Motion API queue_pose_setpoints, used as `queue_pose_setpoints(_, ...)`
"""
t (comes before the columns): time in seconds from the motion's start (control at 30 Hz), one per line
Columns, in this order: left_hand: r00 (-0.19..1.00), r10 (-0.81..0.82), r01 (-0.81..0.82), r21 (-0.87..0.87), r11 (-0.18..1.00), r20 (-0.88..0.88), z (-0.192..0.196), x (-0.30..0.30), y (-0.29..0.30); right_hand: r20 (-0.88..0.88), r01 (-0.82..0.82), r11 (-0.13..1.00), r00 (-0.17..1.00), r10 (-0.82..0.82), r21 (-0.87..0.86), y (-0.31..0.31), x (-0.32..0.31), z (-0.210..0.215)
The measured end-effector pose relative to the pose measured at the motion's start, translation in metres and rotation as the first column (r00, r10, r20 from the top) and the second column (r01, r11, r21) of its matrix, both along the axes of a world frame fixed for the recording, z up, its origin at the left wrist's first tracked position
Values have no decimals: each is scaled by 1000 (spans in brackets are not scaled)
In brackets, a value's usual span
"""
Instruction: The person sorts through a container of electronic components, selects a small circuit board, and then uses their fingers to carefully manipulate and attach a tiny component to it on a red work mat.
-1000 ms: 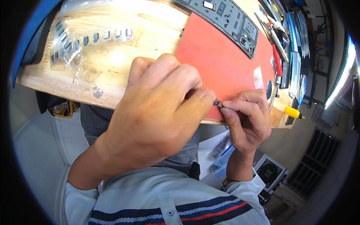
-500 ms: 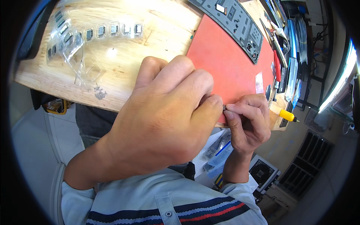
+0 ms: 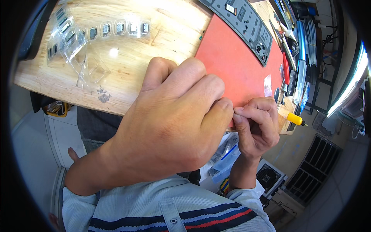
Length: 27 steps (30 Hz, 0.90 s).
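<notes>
Left hand curled closed, right hand pinched shut, beside the red mat at the desk's near edge; what they grip, if anything, is hidden.

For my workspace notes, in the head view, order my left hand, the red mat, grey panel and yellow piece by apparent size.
1. Left hand, its nearness helping
2. Red mat, partly covered
3. Grey panel, cut off above
4. Yellow piece

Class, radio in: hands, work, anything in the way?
Left hand curled; right hand pinching beside it. Anything between them: hidden. Grey panel partly over red mat, clear of hands.
</notes>
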<state>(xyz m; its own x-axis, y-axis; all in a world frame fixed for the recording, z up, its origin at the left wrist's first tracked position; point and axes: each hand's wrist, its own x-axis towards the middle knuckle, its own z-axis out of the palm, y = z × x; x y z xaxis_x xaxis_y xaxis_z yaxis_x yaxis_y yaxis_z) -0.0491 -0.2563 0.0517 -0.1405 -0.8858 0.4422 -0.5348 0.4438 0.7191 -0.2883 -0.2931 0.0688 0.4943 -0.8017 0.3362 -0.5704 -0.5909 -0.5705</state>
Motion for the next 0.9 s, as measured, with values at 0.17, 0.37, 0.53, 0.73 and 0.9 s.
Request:
queue_pose_setpoints(0.17,1000,3,-3,-3,1000,3,0,-1,0,-12,-12,1000,1000,12,-16,-2,0,0)
queue_pose_setpoints(0.37,1000,-9,9,-1,1000,10,-1,0,0,-3,-13,1000,1000,13,-10,-1,0,0)
queue_pose_setpoints(0.53,1000,-6,6,0,1000,2,0,1,0,-7,-14,1000,1000,14,-13,-1,-1,0)
queue_pose_setpoints(0.73,1000,-11,11,-4,1000,8,0,1,1,2,-3,1000,1000,3,-6,-1,0,0)
queue_pose_setpoints(0.9,999,-24,24,-8,1000,24,-1,2,0,-1,-14,1000,1000,14,-13,-2,0,1)
